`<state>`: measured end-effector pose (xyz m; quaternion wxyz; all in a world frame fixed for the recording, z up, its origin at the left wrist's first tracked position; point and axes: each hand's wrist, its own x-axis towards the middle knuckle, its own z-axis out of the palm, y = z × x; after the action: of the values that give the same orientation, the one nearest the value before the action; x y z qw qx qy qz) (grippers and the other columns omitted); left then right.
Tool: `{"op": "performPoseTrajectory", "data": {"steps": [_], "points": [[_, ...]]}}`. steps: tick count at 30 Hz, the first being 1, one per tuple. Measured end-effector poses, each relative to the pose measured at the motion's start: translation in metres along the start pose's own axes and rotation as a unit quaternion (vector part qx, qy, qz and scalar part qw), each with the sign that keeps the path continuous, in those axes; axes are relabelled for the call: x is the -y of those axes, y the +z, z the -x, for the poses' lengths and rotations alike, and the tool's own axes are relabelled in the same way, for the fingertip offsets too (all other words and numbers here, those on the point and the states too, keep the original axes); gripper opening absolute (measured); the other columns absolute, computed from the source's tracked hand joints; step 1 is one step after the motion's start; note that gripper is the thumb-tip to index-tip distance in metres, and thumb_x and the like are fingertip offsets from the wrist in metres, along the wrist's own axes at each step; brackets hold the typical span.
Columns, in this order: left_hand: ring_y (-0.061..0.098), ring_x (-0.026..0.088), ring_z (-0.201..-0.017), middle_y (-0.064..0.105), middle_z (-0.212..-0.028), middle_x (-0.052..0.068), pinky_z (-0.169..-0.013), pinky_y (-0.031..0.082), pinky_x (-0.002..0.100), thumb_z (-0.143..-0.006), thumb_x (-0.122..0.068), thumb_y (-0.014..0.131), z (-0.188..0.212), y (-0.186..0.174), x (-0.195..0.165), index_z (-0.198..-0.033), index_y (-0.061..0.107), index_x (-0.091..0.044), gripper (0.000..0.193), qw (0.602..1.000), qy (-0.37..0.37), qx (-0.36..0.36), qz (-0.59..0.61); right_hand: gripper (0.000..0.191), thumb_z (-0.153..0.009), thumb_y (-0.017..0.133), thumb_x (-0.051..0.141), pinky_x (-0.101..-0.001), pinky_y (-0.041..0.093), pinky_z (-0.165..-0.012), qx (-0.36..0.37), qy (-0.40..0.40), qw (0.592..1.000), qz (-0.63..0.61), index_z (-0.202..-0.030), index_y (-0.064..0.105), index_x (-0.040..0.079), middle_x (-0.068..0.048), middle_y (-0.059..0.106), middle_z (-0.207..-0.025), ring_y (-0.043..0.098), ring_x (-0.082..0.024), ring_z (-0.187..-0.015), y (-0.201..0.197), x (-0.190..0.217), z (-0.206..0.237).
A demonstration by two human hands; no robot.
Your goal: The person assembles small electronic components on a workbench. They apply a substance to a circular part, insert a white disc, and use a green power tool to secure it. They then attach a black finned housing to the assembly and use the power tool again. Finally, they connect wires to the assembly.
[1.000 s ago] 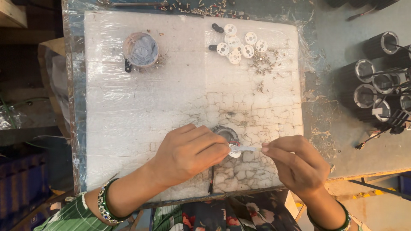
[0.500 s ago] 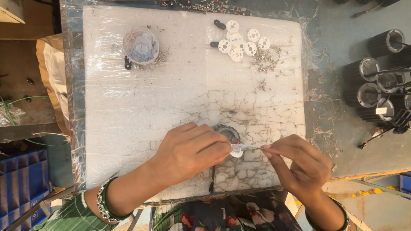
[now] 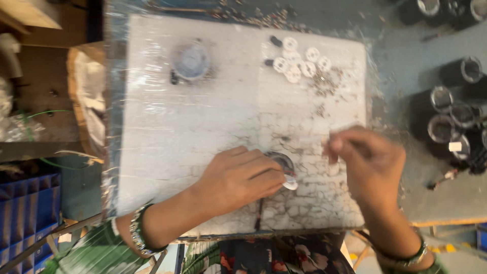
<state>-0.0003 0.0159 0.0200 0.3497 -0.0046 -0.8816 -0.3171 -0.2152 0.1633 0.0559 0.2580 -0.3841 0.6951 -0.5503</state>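
My left hand (image 3: 238, 177) rests on the cracked white board (image 3: 203, 132), its fingertips pinching a small white disc (image 3: 291, 185). The fingers partly cover a dark round ring (image 3: 280, 158) lying on the board. To the right, my right hand (image 3: 368, 162) is blurred by motion and raised a little above the board. Its fingers are closed on a thin white strip (image 3: 312, 138) that points left. The two hands are apart.
Several white discs (image 3: 299, 62) and dark crumbs lie at the board's far right. A round grey lidded cup (image 3: 192, 61) stands far left. A thin dark tool (image 3: 258, 215) lies near the front edge. Black cylinders (image 3: 446, 119) crowd the grey table on the right.
My right hand has pulled away up and to the right with the thin strip, leaving the disc. My left hand stays put. The view has shifted right.
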Motion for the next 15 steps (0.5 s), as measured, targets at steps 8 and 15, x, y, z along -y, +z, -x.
{"op": "performPoseTrajectory", "data": {"steps": [8, 15], "points": [[0.065, 0.018, -0.093, 0.064, -0.103, -0.002, -0.074, 0.051, 0.036, -0.086, -0.019, 0.075, 0.004, 0.003, 0.003, -0.103, 0.065, -0.014, 0.02, 1.0, 0.004, -0.002, -0.01, 0.012, -0.1, 0.073, 0.0, -0.0279, 0.059, -0.071, 0.195, -0.213, 0.952, 0.099, -0.111, 0.074, -0.001, -0.01, 0.071, -0.104, 0.072, -0.018, -0.089, 0.085, 0.037, -0.131], [0.063, 0.02, -0.089, 0.061, -0.095, 0.001, -0.071, 0.049, 0.037, -0.089, -0.021, 0.075, 0.007, 0.004, 0.004, -0.103, 0.067, -0.011, 0.019, 1.0, -0.022, 0.009, 0.006, 0.024, -0.083, 0.071, -0.003, -0.0357, 0.056, -0.071, 0.208, -0.522, 0.748, 0.353, -0.104, 0.074, 0.008, -0.005, 0.068, -0.099, 0.068, -0.025, -0.089, 0.138, 0.018, -0.174]]}}
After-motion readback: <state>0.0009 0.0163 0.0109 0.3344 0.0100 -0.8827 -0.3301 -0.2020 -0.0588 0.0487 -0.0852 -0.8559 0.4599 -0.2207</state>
